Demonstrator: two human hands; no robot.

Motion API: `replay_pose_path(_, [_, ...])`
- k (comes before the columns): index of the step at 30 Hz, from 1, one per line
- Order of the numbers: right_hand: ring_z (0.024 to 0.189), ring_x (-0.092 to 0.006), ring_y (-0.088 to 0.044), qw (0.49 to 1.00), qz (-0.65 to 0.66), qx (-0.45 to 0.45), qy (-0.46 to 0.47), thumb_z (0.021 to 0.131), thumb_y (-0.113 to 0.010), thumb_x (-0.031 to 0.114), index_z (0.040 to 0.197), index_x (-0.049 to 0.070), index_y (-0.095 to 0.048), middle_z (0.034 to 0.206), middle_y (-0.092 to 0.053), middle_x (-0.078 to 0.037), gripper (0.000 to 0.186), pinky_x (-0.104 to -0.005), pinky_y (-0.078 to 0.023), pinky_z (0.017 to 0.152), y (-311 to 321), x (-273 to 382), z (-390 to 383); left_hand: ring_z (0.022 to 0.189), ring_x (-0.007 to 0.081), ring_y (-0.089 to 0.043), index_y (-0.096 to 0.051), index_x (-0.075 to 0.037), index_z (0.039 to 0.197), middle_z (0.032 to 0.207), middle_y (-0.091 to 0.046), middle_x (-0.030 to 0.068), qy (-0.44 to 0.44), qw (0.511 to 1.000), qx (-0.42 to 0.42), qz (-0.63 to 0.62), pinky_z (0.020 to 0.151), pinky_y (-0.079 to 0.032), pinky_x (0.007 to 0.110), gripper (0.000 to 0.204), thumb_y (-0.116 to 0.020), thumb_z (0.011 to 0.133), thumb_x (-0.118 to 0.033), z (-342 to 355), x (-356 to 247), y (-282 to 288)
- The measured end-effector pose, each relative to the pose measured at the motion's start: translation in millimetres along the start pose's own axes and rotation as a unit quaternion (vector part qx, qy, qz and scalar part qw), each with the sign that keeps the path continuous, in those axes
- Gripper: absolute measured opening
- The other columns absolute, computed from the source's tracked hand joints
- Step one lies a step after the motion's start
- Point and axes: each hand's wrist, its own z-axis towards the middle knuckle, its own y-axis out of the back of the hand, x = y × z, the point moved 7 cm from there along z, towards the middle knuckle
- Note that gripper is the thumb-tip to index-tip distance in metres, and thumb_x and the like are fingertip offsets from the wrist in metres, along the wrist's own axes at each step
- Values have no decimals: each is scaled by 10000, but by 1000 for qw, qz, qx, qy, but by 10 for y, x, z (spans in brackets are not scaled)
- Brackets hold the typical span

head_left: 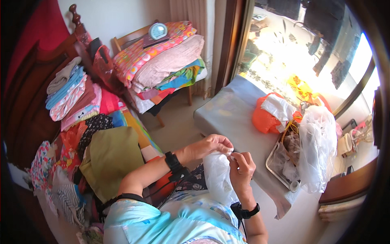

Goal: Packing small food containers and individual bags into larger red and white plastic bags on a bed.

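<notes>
A stack of folded clothes [72, 96] sits at far left. The left hand [214, 144], fingers nearly closed, pinches the top of a white plastic bag [217, 174] hanging below; the right hand [242, 168], similarly curled, pinches it too, left of a metal tray [279, 177].

On the right, the grey-covered tabletop [227, 107] carries an orange bag [263, 121] at its far part and, nearer, a metal tray [276, 175]. Far left of it, a wooden chair [129, 38] bears folded bedding [170, 57]. The bed [24, 81] at left holds heaped clothes [75, 93].
</notes>
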Motion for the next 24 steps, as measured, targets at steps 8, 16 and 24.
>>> replay_pose_path(8, [630, -236, -462, 977, -81, 50, 190, 639, -659, -13, 776, 9, -597, 732, -475, -73, 151, -356, -377, 558, -106, 280, -52, 727, 165, -653, -580, 7, 806, 772, -629, 82, -16, 991, -94, -95, 645, -522, 294, 82, -637, 860, -17, 189, 203, 197])
replay_pose_path(16, [626, -241, -463, 976, -16, 146, 162, 586, -632, -31, 719, 24, -600, 702, -454, -72, 148, -354, -379, 576, -36, 259, -427, 675, 185, -652, -600, 26, 755, 756, -638, 81, -56, 968, -228, 95, 631, -541, 322, 78, -633, 825, 34, 260, 719, 978])
replay_pose_path(24, [704, -242, -554, 972, 143, 163, -95, 752, -603, -69, 782, -16, -587, 765, -555, -102, 63, -331, -437, 610, 12, -105, -225, 834, 187, -692, -642, -50, 926, 878, -700, 96, -12, 990, -138, 9, 730, -548, 293, 196, -577, 939, -235, 233, 309, 657])
